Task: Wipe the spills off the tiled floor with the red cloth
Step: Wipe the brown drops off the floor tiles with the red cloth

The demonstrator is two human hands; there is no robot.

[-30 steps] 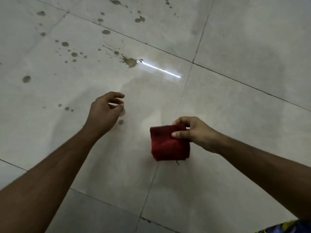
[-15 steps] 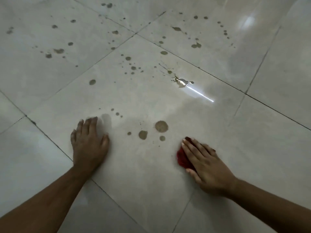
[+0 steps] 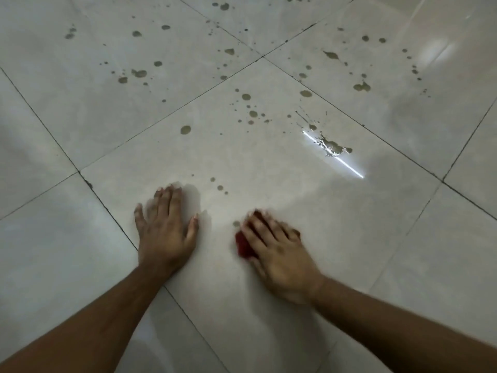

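Red cloth (image 3: 243, 244) under flat right hand (image 3: 279, 254); left hand (image 3: 165, 232) splayed, empty, on tiled floor (image 3: 336, 238) beside grout edge.

Both forearms are bare from the lower frame edge to the wrists, with no sleeve, watch, band or ring showing. The left hand (image 3: 165, 232) has short, pale nails visible at its fingertips. The right hand (image 3: 279, 258) is motion-blurred, its nails hard to make out.
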